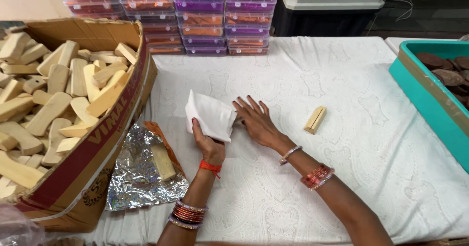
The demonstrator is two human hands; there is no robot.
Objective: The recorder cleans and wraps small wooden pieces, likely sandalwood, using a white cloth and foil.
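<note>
A left hand [207, 143] is gripping a white folded paper wrap [211, 115] (long axis tilting up-left) at mid-table while the right hand [256, 121] is lying open, fingers flat against it; a small wooden block [315, 119] is sitting apart on the embossed white tablecloth [342, 80].

Open white cloth [342, 177] right of both hands, broken only by a small wooden block [315, 119]. Hemmed in left by cardboard box [97, 143] and foil sheet [141, 172], behind by stacked plastic boxes [205, 16], far right by teal tray [420, 85].

A white patterned tablecloth [342, 80] covers the table, with stacked plastic boxes [195, 11] behind.
</note>
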